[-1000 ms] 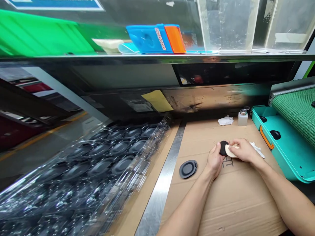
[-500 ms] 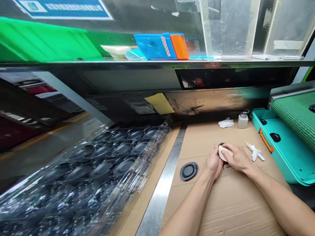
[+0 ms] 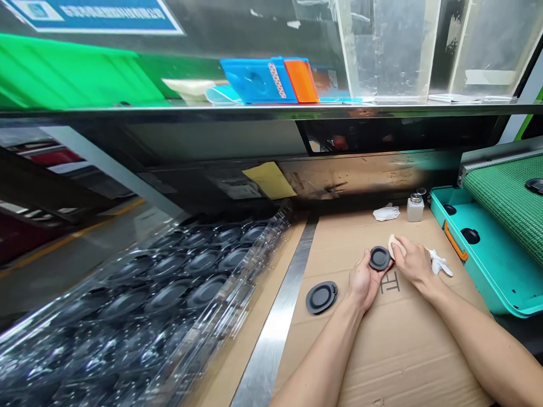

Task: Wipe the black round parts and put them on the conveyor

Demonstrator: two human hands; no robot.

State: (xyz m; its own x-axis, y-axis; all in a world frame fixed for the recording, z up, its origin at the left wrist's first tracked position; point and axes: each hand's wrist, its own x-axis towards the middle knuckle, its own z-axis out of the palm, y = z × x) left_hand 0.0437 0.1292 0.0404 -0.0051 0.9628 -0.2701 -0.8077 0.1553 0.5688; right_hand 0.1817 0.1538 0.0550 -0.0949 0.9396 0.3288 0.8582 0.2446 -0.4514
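Note:
My left hand (image 3: 363, 281) grips a round black part (image 3: 379, 258) with a recessed ring, its face turned up toward me. In my right hand (image 3: 410, 261) is a cream-coloured pad (image 3: 393, 246), pinched between fingers and thumb beside the part's right edge. Whether the pad touches the part I cannot tell. A second black part (image 3: 321, 297), oval with a small tab, lies on the cardboard (image 3: 382, 350) left of my hands. Behind my right hand lies a crumpled white cloth (image 3: 441, 263).
Clear plastic trays (image 3: 169, 294) of black parts stand at left, beside a metal strip (image 3: 278, 322). A dispenser bottle (image 3: 415, 208) and white tissue (image 3: 386, 212) sit at the back. A turquoise bin (image 3: 504, 271) and green conveyor belt (image 3: 509, 189) border the right; a shelf edge (image 3: 254, 112) crosses above.
The pad has moved off the black part to the right with my right hand, uncovering the part's face. The view has shifted slightly.

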